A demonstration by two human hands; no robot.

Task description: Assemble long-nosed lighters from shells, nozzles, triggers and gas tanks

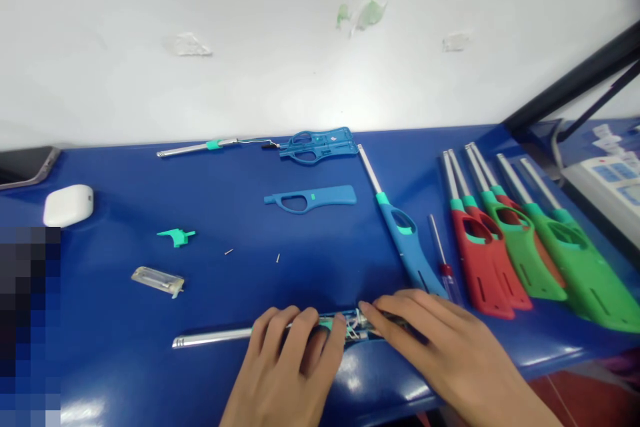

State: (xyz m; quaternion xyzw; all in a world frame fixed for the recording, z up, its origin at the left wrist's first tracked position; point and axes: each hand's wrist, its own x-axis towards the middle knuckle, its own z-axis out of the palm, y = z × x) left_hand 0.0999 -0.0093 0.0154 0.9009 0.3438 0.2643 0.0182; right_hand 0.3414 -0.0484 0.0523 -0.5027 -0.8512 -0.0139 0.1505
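Note:
An opened long-necked gas lighter [215,337] lies near the table's front edge, its metal tube pointing left and its inner parts showing between my hands. My left hand [287,373] is closed over the handle, its fingers bent across the front part. At the rear of the handle, my right hand [445,347] presses its fingertips on the inner parts and holds the body. My fingers hide much of the handle. Beyond them lie a green trigger [179,236], a clear fuel tank [158,279] and two small screws [229,251].
Toward the back are a blue handle half [315,198], blue handle shells [320,145] and a separate metal tube [195,148]. An assembled blue lighter [407,233], a screwdriver [447,270] and several red and green lighters [530,240] lie right. A white earbud case [69,205] sits left.

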